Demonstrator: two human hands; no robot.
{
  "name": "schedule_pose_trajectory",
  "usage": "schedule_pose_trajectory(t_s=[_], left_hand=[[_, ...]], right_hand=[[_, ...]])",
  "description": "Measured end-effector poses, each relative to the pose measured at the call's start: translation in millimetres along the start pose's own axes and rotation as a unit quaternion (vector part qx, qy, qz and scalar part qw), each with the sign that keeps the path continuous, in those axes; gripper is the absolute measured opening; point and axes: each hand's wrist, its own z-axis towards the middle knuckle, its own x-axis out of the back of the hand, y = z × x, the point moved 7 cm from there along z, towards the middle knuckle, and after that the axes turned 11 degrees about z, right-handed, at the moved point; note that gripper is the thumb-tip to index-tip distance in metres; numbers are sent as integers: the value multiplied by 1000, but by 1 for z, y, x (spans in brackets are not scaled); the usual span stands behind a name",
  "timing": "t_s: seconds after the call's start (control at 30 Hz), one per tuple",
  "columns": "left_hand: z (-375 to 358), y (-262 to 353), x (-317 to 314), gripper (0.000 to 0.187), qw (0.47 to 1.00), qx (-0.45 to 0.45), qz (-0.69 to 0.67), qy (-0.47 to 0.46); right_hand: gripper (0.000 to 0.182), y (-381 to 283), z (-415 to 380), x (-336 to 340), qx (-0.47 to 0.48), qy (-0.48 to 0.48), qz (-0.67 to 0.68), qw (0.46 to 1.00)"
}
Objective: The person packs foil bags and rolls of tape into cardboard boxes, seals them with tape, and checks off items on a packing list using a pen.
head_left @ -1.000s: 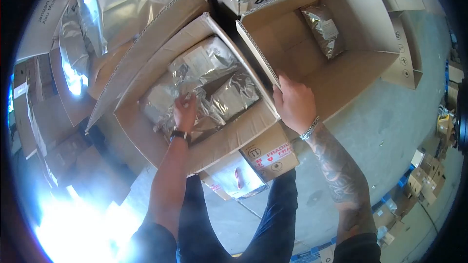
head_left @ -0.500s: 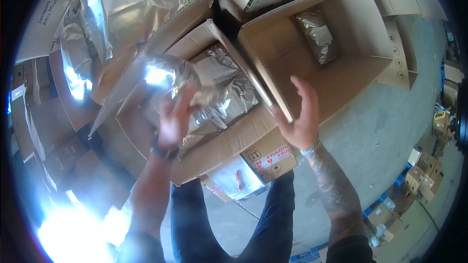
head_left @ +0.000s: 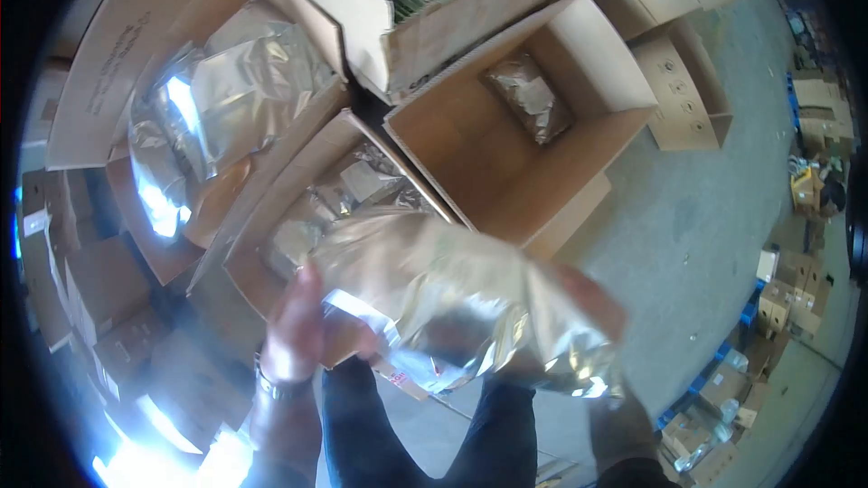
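A large shiny foil bag (head_left: pixel 443 298) is held up in front of me, smeared a little by motion. My left hand (head_left: pixel 298 325) grips its left end, thumb up along the side. At the other end my right hand (head_left: pixel 592 303) clasps the bag, with part of the hand and wrist hidden by the foil. Below and behind the bag stands an open cardboard box (head_left: pixel 249 253) with several smaller foil packs (head_left: pixel 366 176) inside. The bag covers much of that box's near side.
To the right, a deeper open carton (head_left: pixel 452 163) holds one foil pack (head_left: pixel 531 98). At the left, another carton (head_left: pixel 136 217) contains large foil bags (head_left: pixel 262 81). A further box (head_left: pixel 488 18) stands at the back. Stacked boxes (head_left: pixel 787 280) line the right side of the grey floor (head_left: pixel 714 217).
The large foil bag has come up between my hands. My right hand has moved from the carton's edge onto the bag. The view has shifted, showing more of the back box.
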Motion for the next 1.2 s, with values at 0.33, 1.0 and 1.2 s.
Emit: schedule_pose_trajectory(t_s=[0.33,1.0,1.2], left_hand=[[95,15,-119,34,808,-75,579,-84],[24,-244,147,45,825,260,398,307],[-49,-335,122,52,720,383,569,106]], right_hand=[[55,87,123,33,-29,-172,-287,942],[56,54,39,-99,137,-131,-245,951],[51,62,27,-102,115,-79,-257,956]])
